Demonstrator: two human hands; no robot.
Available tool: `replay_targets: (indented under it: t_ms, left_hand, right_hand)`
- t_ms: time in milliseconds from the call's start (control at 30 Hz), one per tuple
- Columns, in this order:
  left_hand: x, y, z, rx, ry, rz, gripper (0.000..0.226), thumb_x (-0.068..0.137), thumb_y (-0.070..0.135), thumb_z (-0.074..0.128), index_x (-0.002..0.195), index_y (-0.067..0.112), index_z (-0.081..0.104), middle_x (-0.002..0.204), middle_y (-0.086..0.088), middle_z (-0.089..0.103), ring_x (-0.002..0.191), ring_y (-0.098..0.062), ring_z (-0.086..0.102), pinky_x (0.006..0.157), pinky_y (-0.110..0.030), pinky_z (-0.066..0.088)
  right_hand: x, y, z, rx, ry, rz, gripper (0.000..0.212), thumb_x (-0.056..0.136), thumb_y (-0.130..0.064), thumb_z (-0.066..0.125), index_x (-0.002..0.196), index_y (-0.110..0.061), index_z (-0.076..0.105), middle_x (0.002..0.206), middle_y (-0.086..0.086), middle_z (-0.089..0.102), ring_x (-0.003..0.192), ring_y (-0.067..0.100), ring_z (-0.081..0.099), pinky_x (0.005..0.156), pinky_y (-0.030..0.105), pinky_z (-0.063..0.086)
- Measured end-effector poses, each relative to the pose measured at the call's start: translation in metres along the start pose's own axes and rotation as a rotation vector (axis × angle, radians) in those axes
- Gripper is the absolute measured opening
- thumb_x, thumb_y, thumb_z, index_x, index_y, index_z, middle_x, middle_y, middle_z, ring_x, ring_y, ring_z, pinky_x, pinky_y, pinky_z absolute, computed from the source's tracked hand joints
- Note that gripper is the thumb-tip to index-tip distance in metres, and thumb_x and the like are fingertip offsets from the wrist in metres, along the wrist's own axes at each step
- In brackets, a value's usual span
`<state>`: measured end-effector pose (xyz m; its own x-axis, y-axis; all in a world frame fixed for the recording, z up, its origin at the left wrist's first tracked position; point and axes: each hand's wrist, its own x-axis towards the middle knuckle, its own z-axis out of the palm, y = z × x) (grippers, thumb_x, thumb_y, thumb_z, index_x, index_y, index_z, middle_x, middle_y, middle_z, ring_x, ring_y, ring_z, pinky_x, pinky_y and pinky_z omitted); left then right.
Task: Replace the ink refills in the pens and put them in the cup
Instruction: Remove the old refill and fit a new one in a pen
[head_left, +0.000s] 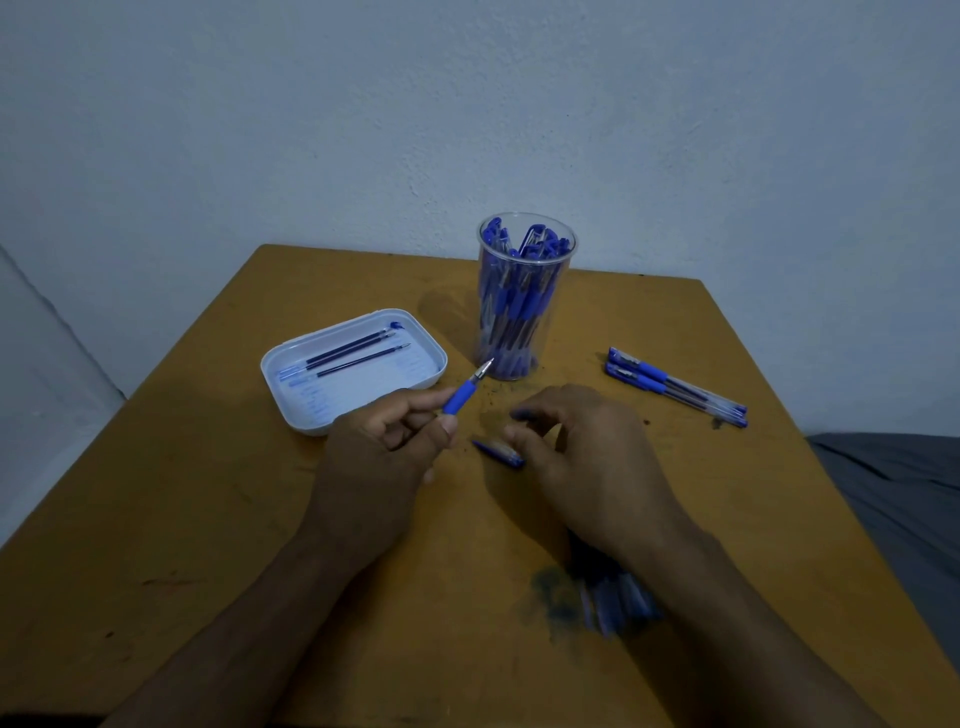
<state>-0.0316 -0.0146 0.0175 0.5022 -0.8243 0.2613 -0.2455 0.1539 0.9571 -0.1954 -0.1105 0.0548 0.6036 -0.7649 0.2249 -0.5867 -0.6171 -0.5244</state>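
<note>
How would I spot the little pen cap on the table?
Start at the clear cup full of pens, then come straight toward the person. The pen cap lies on the table at the right hand's fingertips, far shorter than any whole pen.

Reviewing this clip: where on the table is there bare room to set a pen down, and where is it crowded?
Free: the wooden table left of the left hand, below the white tray; also the right side between the two capped pens and the right hand. Crowded: the middle, where the pen cup, both hands and the cap sit, and the pile under the right forearm.
</note>
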Motion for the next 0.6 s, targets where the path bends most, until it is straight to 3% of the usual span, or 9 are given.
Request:
replay_targets:
  t_ms: [100, 200, 300, 400, 533, 600]
  left_hand:
    - [0.0, -0.001, 0.0, -0.024, 0.012, -0.024, 0.023, 0.093, 0.008, 0.065, 0.112, 0.021, 0.071, 0.08, -0.003, 0.073, 0.054, -0.003, 0.057, 0.051, -0.015, 0.045]
    - [0.0, -0.001, 0.0, -0.035, 0.021, -0.035, 0.022, 0.093, 0.01, 0.065, 0.111, 0.021, 0.072, 0.08, -0.004, 0.073, 0.053, -0.005, 0.056, 0.05, -0.015, 0.045]
    - [0.0, -0.002, 0.001, -0.028, 0.014, -0.041, 0.022, 0.093, 0.01, 0.066, 0.109, 0.024, 0.071, 0.079, -0.002, 0.074, 0.053, -0.004, 0.056, 0.051, -0.015, 0.045]
    - [0.0, -0.001, 0.001, -0.02, -0.003, -0.043, 0.024, 0.093, 0.009, 0.065, 0.111, 0.024, 0.071, 0.08, -0.001, 0.073, 0.054, -0.003, 0.057, 0.051, -0.015, 0.046]
    - [0.0, 0.0, 0.001, -0.03, -0.03, -0.038, 0.025, 0.093, 0.007, 0.065, 0.113, 0.021, 0.071, 0.081, -0.005, 0.073, 0.056, -0.003, 0.058, 0.054, -0.017, 0.049]
    - [-0.001, 0.0, 0.001, -0.027, -0.049, -0.029, 0.025, 0.092, 0.011, 0.067, 0.112, 0.024, 0.071, 0.082, -0.005, 0.074, 0.058, -0.003, 0.059, 0.054, -0.018, 0.05]
  right_hand:
    - [-0.005, -0.011, 0.007, -0.262, -0.125, -0.042, 0.028, 0.101, -0.04, 0.052, 0.12, -0.025, 0.065, 0.109, -0.005, 0.056, 0.09, 0.012, 0.053, 0.076, 0.029, 0.047]
    - [-0.007, -0.017, 0.012, -0.347, -0.197, 0.052, 0.029, 0.102, -0.043, 0.049, 0.122, -0.023, 0.059, 0.119, -0.002, 0.047, 0.086, 0.014, 0.048, 0.071, 0.029, 0.042]
    - [-0.004, -0.016, 0.018, -0.365, -0.206, 0.058, 0.022, 0.101, -0.033, 0.057, 0.121, -0.024, 0.056, 0.121, -0.001, 0.047, 0.091, 0.015, 0.054, 0.074, 0.031, 0.05]
    - [-0.003, -0.012, 0.018, -0.219, -0.155, 0.039, 0.012, 0.098, -0.028, 0.061, 0.11, -0.026, 0.059, 0.106, -0.005, 0.057, 0.09, 0.012, 0.055, 0.076, 0.031, 0.052]
    - [0.0, -0.002, 0.013, 0.184, -0.008, 0.12, 0.007, 0.091, -0.027, 0.073, 0.098, -0.029, 0.07, 0.089, -0.009, 0.063, 0.08, 0.007, 0.057, 0.068, 0.019, 0.046]
    - [0.002, 0.002, 0.008, 0.437, 0.033, 0.187, 0.009, 0.091, -0.02, 0.074, 0.096, -0.027, 0.072, 0.085, -0.004, 0.069, 0.074, 0.011, 0.063, 0.064, 0.023, 0.051]
